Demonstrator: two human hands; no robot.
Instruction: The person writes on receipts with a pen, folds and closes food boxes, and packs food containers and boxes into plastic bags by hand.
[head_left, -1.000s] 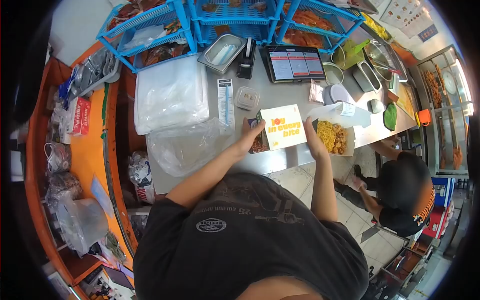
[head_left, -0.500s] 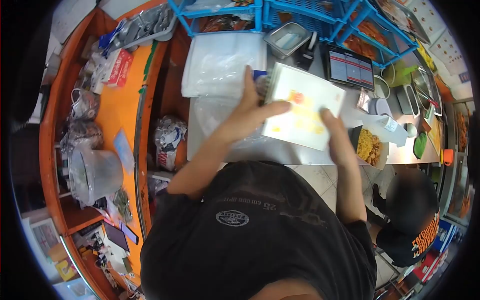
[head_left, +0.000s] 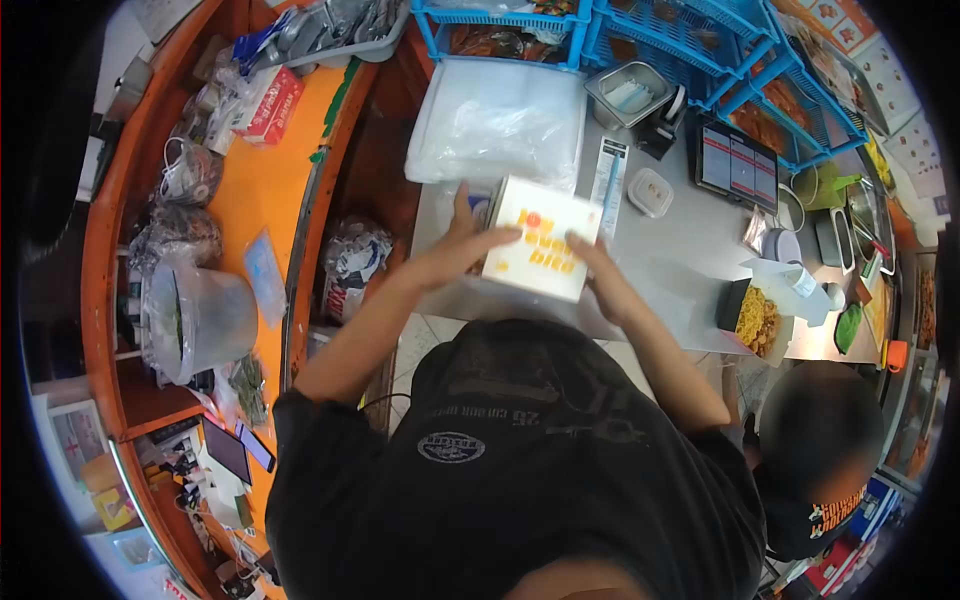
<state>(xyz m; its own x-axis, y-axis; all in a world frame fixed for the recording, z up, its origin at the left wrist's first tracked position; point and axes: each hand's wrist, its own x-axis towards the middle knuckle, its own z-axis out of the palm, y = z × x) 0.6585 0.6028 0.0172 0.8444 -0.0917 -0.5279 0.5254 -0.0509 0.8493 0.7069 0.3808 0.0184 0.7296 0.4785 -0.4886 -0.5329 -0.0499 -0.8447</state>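
White box (head_left: 545,240): top shut; L hand (head_left: 455,250) + R hand (head_left: 608,278) grip opp. sides, nr table (head_left: 660,270) front edge.
Noodle box (head_left: 733,303): filled, lid open, twd front R corner.

There is room to pass over the bare counter (head_left: 670,275) between the white box (head_left: 545,240) and the open food box (head_left: 757,318). Farther back sits a small tub (head_left: 650,193); stacked plastic bags (head_left: 497,120) and blue racks (head_left: 690,47) obstruct the far side.
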